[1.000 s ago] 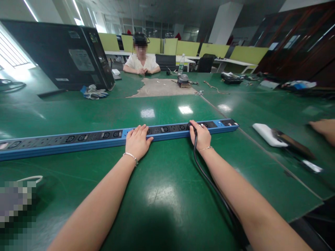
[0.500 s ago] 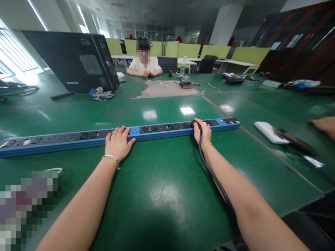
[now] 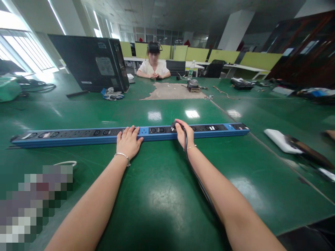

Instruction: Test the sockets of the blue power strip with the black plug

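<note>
A long blue power strip (image 3: pixel 86 142) with a row of black sockets lies across the table. My left hand (image 3: pixel 128 142) rests on it left of the middle, fingers stretched over its top beside a blue socket. Further right, my right hand (image 3: pixel 185 134) grips a black plug (image 3: pixel 173 125) just over the strip's sockets. From the plug, a black cable (image 3: pixel 197 176) runs down along my right forearm. Whether the plug touches a socket I cannot tell.
The green table (image 3: pixel 167 181) carries a black computer case (image 3: pixel 89 64), gloves (image 3: pixel 113 94), a brown sheet (image 3: pixel 170 91) and a white object (image 3: pixel 281 141) at the right. A blurred block (image 3: pixel 36 198) lies at lower left. Across the table sits a person (image 3: pixel 154 68); another hand (image 3: pixel 330 134) shows at the right edge.
My right hand has moved left along the strip with the plug, leaving the sockets near the right end. My left hand stays on the strip. The view has shifted slightly left.
</note>
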Available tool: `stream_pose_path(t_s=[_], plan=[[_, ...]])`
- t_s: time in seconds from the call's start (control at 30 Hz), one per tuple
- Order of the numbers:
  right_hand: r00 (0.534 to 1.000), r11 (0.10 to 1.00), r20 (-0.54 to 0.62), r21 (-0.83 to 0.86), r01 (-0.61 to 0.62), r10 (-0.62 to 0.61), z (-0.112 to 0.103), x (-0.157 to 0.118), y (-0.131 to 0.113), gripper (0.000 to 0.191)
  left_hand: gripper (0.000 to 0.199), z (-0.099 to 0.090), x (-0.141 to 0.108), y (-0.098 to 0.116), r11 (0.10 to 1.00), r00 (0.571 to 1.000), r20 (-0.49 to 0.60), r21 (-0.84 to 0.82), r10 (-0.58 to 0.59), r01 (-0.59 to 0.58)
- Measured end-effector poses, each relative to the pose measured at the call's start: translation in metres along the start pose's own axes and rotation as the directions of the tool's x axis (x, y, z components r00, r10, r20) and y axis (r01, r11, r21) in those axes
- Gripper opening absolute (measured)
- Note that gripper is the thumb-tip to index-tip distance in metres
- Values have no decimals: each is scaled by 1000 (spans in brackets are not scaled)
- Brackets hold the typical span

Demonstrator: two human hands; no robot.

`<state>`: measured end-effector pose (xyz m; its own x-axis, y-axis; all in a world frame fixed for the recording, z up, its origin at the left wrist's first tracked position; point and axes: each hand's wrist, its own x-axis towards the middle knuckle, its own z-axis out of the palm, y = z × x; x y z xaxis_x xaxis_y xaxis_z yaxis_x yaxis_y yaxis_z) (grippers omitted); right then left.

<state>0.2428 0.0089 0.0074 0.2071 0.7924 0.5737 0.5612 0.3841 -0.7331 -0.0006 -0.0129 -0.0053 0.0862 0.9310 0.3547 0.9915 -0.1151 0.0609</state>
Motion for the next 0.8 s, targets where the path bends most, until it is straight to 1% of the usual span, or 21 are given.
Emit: stream_pose_path(t_s=[0.07, 0.13, 0.3, 0.53, 0.63, 0.7, 0.8], plan=[[999, 996, 26, -79, -31, 33, 11, 0, -1, 34, 54, 0, 1, 0, 1000, 1000, 9, -4, 3, -3], [998, 987, 32, -151, -52, 58, 15, 1, 0, 34, 54, 0, 1, -1, 1000, 1000, 16, -6, 0, 0], [998, 960, 18, -274, -55, 62, 17, 0, -5, 35, 54, 0, 1, -1, 1000, 1000, 7, -12, 4, -4], [999, 936, 24, -351, -26, 36, 17, -4, -13, 36, 54, -1, 0, -1, 1000, 1000, 15, -29, 3, -3], [997, 896, 69, -445, 13, 19, 18, -2, -16, 33, 55, -1, 0, -1, 999, 1000, 21, -32, -2, 2], [993, 866, 116, -493, 80, -25, 19, -2, -16, 32, 55, -1, 1, -1, 999, 1000, 24, -38, -1, 2], [979, 836, 167, -517, 185, -113, 21, -7, -13, 34, 55, -1, 1, -1, 999, 1000, 24, -43, 2, -1]])
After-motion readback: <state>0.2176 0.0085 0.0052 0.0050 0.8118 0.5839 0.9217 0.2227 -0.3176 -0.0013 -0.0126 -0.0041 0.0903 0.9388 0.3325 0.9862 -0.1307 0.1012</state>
